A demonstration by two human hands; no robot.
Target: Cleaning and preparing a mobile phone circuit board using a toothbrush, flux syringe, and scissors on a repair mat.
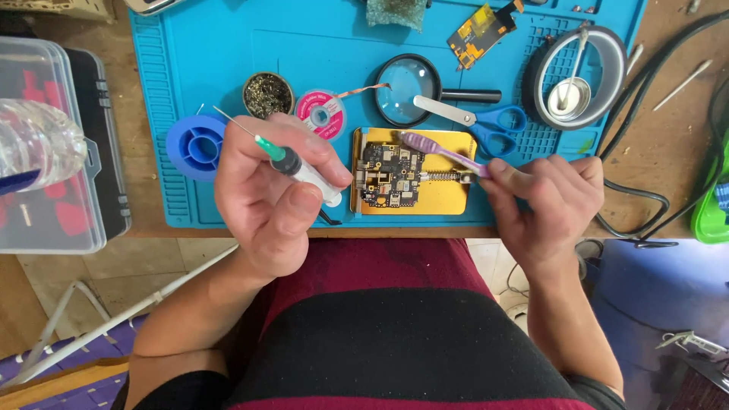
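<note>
My left hand (269,193) grips a small syringe (300,168) with a green hub and a thin needle that points up and to the left. A purple toothbrush (440,152) is held in my right hand (547,201), its head resting over the top right of a dark circuit board (391,176). The board is clamped in a gold holder (444,193) on the blue work mat (197,68), between my two hands.
On the mat lie a blue spool (196,144), a round tin of brass wool (268,95), a pink wick reel (321,114), a magnifying glass (406,89), blue-handled scissors (486,121), a tape roll (577,76) and a small yellow board (477,32). A clear plastic box (45,152) stands at left; black cables (645,190) run at right.
</note>
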